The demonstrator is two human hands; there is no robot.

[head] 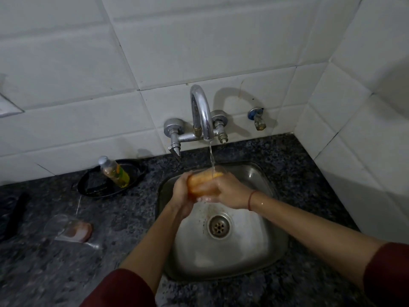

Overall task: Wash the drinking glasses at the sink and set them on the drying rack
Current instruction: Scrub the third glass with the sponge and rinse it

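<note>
steel sink: a wet glass is gripped by left hand and right hand; slick fingers could let it be dropped.

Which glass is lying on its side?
The clear glass on the counter left of the sink, untouched by either hand. The orange-tinted glass is held by the left hand and right hand under the running tap.

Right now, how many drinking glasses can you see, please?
2. One glass is between the left hand and right hand under the tap; another lies sideways on the counter beside the sink. More may be hidden.
</note>
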